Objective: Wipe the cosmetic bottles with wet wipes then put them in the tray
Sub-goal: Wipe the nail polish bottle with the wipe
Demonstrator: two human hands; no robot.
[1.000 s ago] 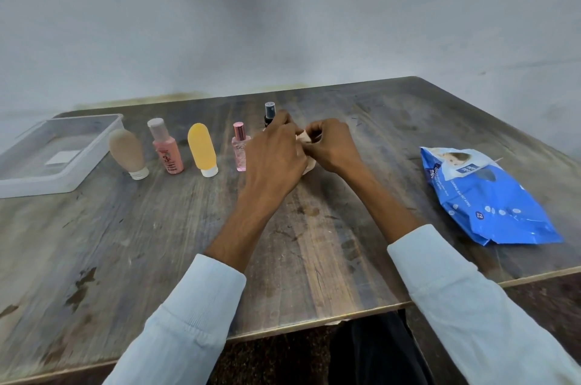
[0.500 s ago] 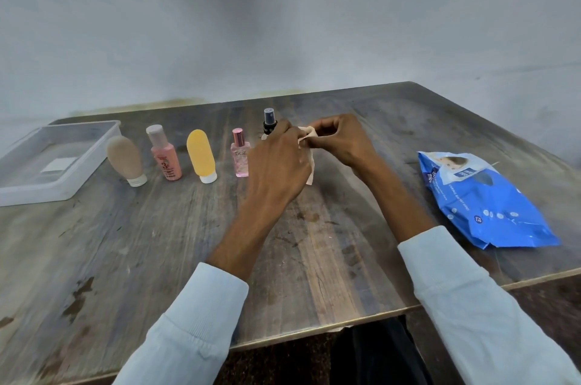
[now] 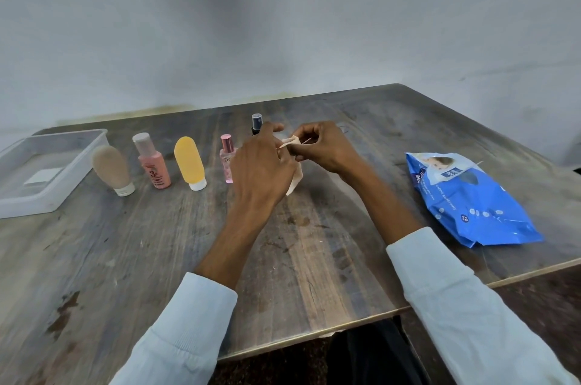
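Both hands meet above the table's middle, holding a pale wet wipe [image 3: 295,175] between them. My left hand [image 3: 262,164] pinches its upper edge and the wipe hangs down behind it. My right hand [image 3: 323,145] pinches the same top edge from the right. Left of my hands stands a row of bottles: a beige tube [image 3: 111,169], a pink bottle [image 3: 152,161], a yellow tube [image 3: 190,163] and a small pink perfume bottle [image 3: 228,156]. A dark spray bottle [image 3: 256,123] shows behind my left hand, partly hidden. The clear plastic tray [image 3: 75,170] lies at the far left.
A blue pack of wet wipes [image 3: 468,199] lies on the right side of the wooden table [image 3: 314,259]. A white label sits inside the tray. A grey wall rises behind the table. The table's front edge runs close to my sleeves.
My hands have lifted slightly off the table and drawn the wipe open between them; part of it now hangs below my left hand. The bottles have stayed put.
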